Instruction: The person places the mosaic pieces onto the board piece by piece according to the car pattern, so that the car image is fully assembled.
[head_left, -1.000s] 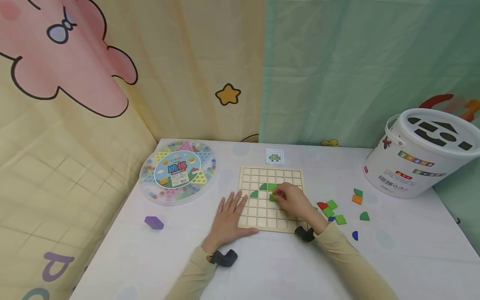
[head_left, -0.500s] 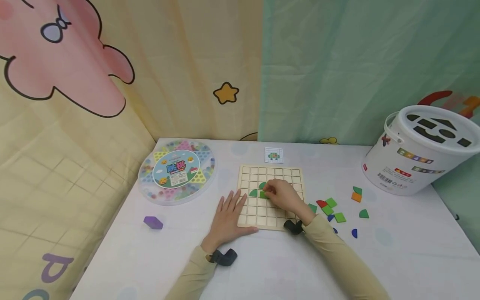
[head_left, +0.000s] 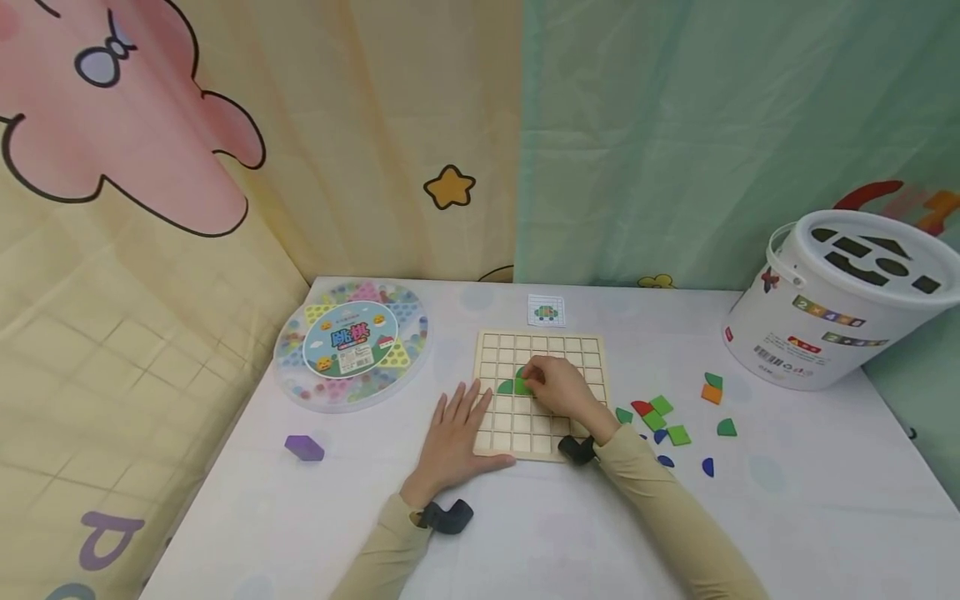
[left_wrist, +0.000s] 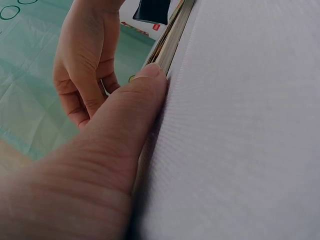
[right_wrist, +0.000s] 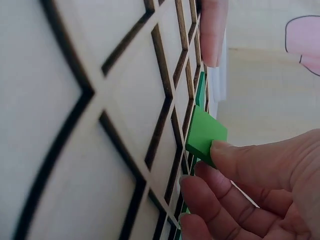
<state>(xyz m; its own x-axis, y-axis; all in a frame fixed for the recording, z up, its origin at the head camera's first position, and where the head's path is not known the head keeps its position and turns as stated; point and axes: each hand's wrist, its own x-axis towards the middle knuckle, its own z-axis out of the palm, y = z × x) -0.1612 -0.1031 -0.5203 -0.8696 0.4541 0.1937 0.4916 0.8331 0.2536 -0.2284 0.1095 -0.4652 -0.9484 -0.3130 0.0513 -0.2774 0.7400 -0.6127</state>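
In the head view a wooden grid board (head_left: 495, 427) lies on the white table. My right hand (head_left: 562, 387) is over its middle. Between thumb and fingers it pinches a light green square tile (right_wrist: 204, 132), which stands tilted against the grid in the right wrist view. A dark green quarter-circle tile (head_left: 506, 387) sits in the cell just left of it; another one behind is partly covered by the hand. My left hand (head_left: 448, 437) rests spread at the board's left front corner, fingers straight, its thumb (left_wrist: 145, 85) along the front edge.
Several loose tiles, among them a green square (head_left: 678, 435), lie right of the board. A pattern card (head_left: 546, 311) is behind it. A white bucket (head_left: 817, 333) stands back right, a round marble-game box (head_left: 351, 346) back left, a purple block (head_left: 303, 447) at left.
My right hand has carried the green square tile leftward over the board, up to the dark green quarter-circle. The left hand stays in place.
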